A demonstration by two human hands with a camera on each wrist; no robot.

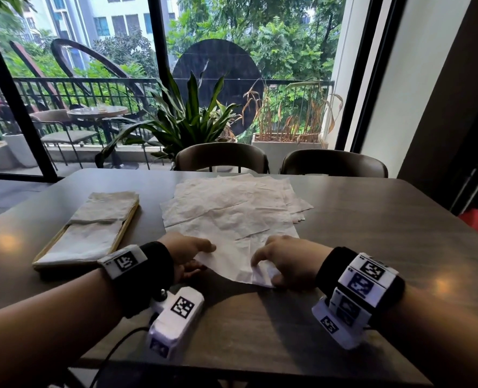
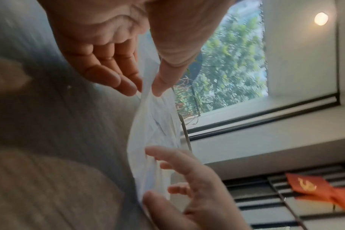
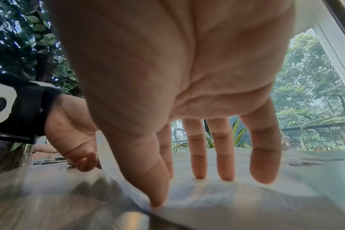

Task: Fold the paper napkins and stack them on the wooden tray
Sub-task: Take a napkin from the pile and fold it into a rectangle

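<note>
Both wrists, banded with cameras, lie closest in the head view, at the near edge of the worktop [image 1: 344, 219]. Beyond them the left hand [image 1: 186, 249] and right hand [image 1: 291, 261] take the near corners of the top napkin [image 1: 232, 219], a white, creased sheet on a loose pile at the worktop's middle. Toward the left edge, the wooden tray [image 1: 125, 228] already carries folded napkins [image 1: 97, 219].

From the left wrist, thumb and fingers [image 2: 118, 80] pinch the napkin's edge, a closed grip on it.

From the right wrist, the thumb presses the corner down while straight fingertips [image 3: 225, 174] rest on the sheet; I judge it a light pinch.

Thin and limp, it should tear easily; hold it by corners.
</note>
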